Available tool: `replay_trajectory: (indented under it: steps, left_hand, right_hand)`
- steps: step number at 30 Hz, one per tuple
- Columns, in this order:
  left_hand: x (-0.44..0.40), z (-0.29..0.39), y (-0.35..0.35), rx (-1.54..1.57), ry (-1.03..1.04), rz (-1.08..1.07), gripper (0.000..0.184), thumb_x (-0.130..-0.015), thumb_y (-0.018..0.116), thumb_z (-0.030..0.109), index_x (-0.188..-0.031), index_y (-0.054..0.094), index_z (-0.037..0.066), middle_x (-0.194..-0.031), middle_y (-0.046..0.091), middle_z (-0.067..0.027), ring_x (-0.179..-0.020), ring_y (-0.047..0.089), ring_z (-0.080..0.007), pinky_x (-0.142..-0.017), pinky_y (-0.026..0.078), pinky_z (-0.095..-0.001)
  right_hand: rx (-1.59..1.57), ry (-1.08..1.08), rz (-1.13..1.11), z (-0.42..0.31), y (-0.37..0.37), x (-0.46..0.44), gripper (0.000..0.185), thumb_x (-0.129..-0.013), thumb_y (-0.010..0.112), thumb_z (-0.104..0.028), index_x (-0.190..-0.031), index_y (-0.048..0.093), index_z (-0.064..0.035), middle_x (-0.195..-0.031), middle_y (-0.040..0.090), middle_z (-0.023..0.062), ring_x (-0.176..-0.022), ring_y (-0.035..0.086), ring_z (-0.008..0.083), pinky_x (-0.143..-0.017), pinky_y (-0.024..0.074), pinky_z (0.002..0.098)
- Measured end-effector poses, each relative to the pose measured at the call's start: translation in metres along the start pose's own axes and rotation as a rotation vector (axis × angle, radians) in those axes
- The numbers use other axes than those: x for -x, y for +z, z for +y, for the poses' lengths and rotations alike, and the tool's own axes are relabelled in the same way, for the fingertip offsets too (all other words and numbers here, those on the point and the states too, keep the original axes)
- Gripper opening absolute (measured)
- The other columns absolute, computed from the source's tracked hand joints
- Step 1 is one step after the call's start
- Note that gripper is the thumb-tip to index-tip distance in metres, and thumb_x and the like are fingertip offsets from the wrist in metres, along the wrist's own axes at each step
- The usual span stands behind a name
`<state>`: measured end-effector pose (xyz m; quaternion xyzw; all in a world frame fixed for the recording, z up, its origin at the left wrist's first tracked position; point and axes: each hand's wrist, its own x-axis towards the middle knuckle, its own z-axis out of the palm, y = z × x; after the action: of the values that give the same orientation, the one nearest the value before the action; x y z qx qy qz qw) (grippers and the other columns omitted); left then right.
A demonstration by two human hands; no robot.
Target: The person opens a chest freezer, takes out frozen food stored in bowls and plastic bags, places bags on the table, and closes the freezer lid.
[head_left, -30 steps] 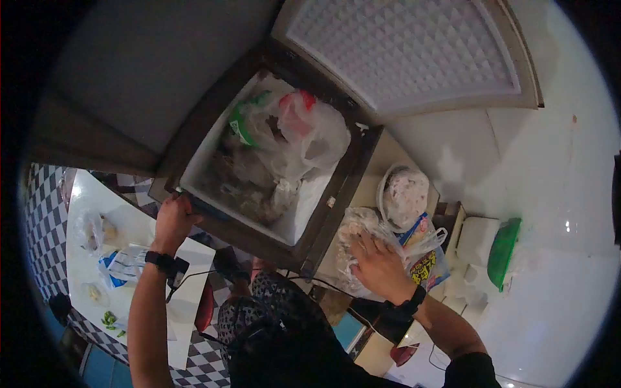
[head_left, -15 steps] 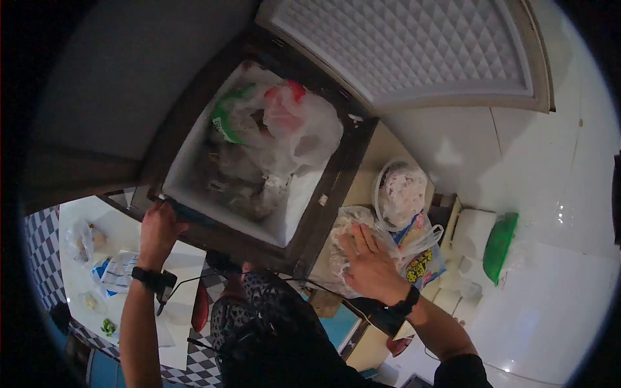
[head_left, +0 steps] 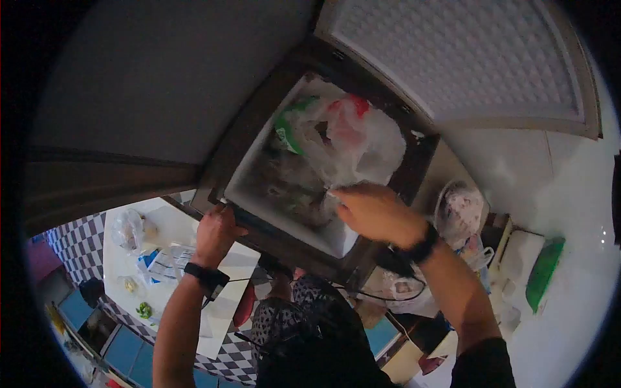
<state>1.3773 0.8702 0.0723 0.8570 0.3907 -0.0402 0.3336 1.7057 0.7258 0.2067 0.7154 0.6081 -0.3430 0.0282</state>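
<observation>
A chest freezer (head_left: 240, 227) stands with its lid raised. Inside lie a clear plastic bag (head_left: 381, 149) with red print, a green-marked bag (head_left: 288, 134) and frosty contents that are hard to make out. My left hand (head_left: 218, 231) is closed over the freezer's near-left rim. Over the cavity, my right hand (head_left: 375, 210) has its fingers drawn together at the lower end of the clear plastic bag; the fingertips are partly hidden.
The quilted lid (head_left: 466, 58) leans back at upper right. To the right sit a bowl of pinkish food (head_left: 460, 210), a wrapped bag (head_left: 404, 288) and a green basket (head_left: 544, 275). A white table (head_left: 213, 323) at left holds several bags. A cable crosses near my right wrist.
My right hand has left the wrapped bag on the right-hand surface and moved left, over the freezer cavity to the clear bag. My left hand stays on the rim. The view has shifted.
</observation>
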Motion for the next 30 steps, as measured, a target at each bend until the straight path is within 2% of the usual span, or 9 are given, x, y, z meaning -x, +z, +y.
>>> replay_trajectory:
  steps: [3,10,15,19,22,27,28,29,30]
  left_hand:
    - [0.001,-0.006,0.01,-0.089,0.055,0.07,0.036,-0.067,0.088,0.022,-0.082,0.063,0.002,-0.091,0.065,-0.0195,-0.093,0.065,-0.0405,-0.078,0.054,-0.0485]
    - [0.004,-0.009,0.01,-0.047,0.012,-0.011,0.032,-0.074,0.083,0.021,-0.088,0.064,0.002,-0.096,0.064,-0.0169,-0.094,0.064,-0.0395,-0.079,0.054,-0.0479]
    - [-0.002,0.009,-0.007,-0.001,-0.05,-0.009,0.035,-0.076,0.081,0.027,-0.095,0.065,0.002,-0.098,0.063,-0.0152,-0.097,0.063,-0.0383,-0.082,0.054,-0.0473]
    - [-0.004,0.013,-0.014,0.007,-0.054,-0.056,0.034,-0.076,0.081,0.025,-0.096,0.064,0.003,-0.101,0.062,-0.0146,-0.1,0.061,-0.0365,-0.084,0.053,-0.0464]
    - [-0.005,0.013,-0.011,0.011,-0.046,0.012,0.034,-0.075,0.082,0.025,-0.088,0.062,0.001,-0.097,0.06,-0.0147,-0.095,0.059,-0.0375,-0.082,0.052,-0.0461]
    - [-0.005,0.009,-0.01,0.008,-0.024,0.001,0.03,-0.077,0.081,0.022,-0.086,0.06,0.002,-0.091,0.057,-0.0141,-0.091,0.058,-0.0363,-0.08,0.051,-0.0458]
    - [-0.006,0.009,-0.01,-0.003,-0.014,0.004,0.03,-0.077,0.081,0.022,-0.086,0.06,0.002,-0.091,0.057,-0.0141,-0.091,0.058,-0.0363,-0.08,0.051,-0.0458]
    - [-0.006,0.009,-0.009,-0.006,-0.019,-0.01,0.029,-0.077,0.081,0.021,-0.086,0.06,0.003,-0.09,0.057,-0.0136,-0.09,0.058,-0.0361,-0.079,0.051,-0.0459]
    - [-0.006,0.009,-0.01,-0.012,-0.024,-0.021,0.028,-0.076,0.081,0.021,-0.085,0.06,0.004,-0.088,0.056,-0.0132,-0.089,0.058,-0.0359,-0.079,0.05,-0.0461]
  right_hand:
    - [0.038,-0.18,-0.285,0.011,0.035,-0.116,0.039,-0.094,0.057,-0.026,-0.124,0.066,-0.0041,-0.102,0.072,0.0234,-0.097,0.068,0.0445,-0.086,0.0526,0.0557]
    - [0.155,-0.23,-0.292,0.014,0.234,-0.267,0.042,-0.095,0.056,-0.026,-0.13,0.064,-0.0049,-0.114,0.067,0.0224,-0.109,0.062,0.0426,-0.094,0.0483,0.0542]
    - [0.246,-0.177,-0.224,0.042,0.345,-0.313,0.044,-0.096,0.056,-0.027,-0.135,0.062,-0.0056,-0.125,0.063,0.0216,-0.119,0.057,0.0411,-0.101,0.0448,0.053]
    - [0.265,-0.174,-0.144,0.074,0.367,-0.313,0.046,-0.097,0.056,-0.027,-0.139,0.06,-0.0062,-0.134,0.06,0.021,-0.127,0.053,0.0398,-0.107,0.0419,0.052]
    - [0.26,-0.185,-0.097,0.093,0.373,-0.308,0.048,-0.098,0.055,-0.027,-0.142,0.059,-0.0066,-0.14,0.057,0.0205,-0.133,0.05,0.0389,-0.111,0.0398,0.0513]
    - [0.274,-0.143,0.109,0.086,0.421,-0.32,0.051,-0.099,0.055,-0.027,-0.146,0.057,-0.0073,-0.151,0.053,0.0197,-0.143,0.045,0.0374,-0.118,0.0363,0.0501]
    - [0.394,-0.099,0.074,0.082,0.432,-0.331,0.052,-0.099,0.055,-0.027,-0.147,0.057,-0.0074,-0.153,0.052,0.0195,-0.145,0.044,0.0371,-0.119,0.0355,0.0499]
    - [0.944,-0.043,-0.192,0.067,0.429,-0.341,0.05,-0.101,0.053,-0.028,-0.147,0.057,-0.0067,-0.153,0.053,0.0182,-0.143,0.047,0.0335,-0.119,0.0365,0.0495]
    - [0.938,-0.033,-0.172,0.063,0.418,-0.356,0.05,-0.101,0.053,-0.028,-0.147,0.057,-0.0067,-0.153,0.053,0.0182,-0.143,0.047,0.0335,-0.119,0.0365,0.0495]
